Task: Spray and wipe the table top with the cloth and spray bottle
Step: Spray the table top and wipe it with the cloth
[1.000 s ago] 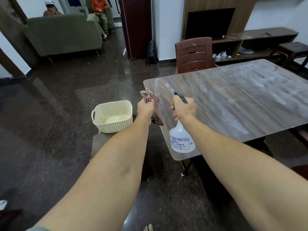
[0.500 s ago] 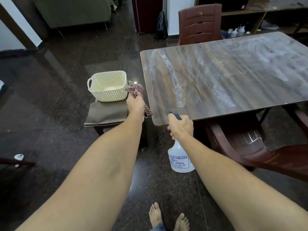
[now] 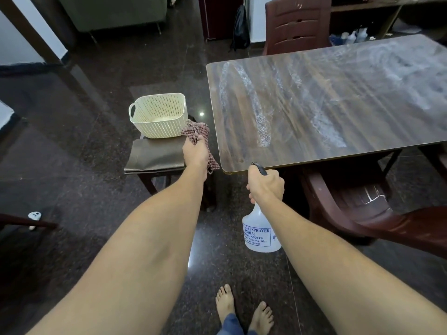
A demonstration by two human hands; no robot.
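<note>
The wood-grain table top [image 3: 338, 105] fills the upper right and carries wet, whitish streaks. My left hand [image 3: 195, 152] grips a bunched red checked cloth [image 3: 197, 131], held just left of the table's near-left corner, above the stool. My right hand [image 3: 264, 183] is wrapped round the neck and black trigger of a white spray bottle [image 3: 260, 234], which hangs below the hand, just in front of the table's near edge. The bottle bears a blue printed label.
A cream perforated basket [image 3: 158, 114] stands on a padded stool [image 3: 154, 155] left of the table. Dark brown chairs sit under the table's near side [image 3: 350, 201] and at its far side [image 3: 297, 22]. The floor is dark polished stone; my bare feet [image 3: 244, 310] show below.
The view has tilted down and back from the table. Both hands have drawn off the table's corner towards me, the cloth now beside the basket, the bottle in front of the table edge.
</note>
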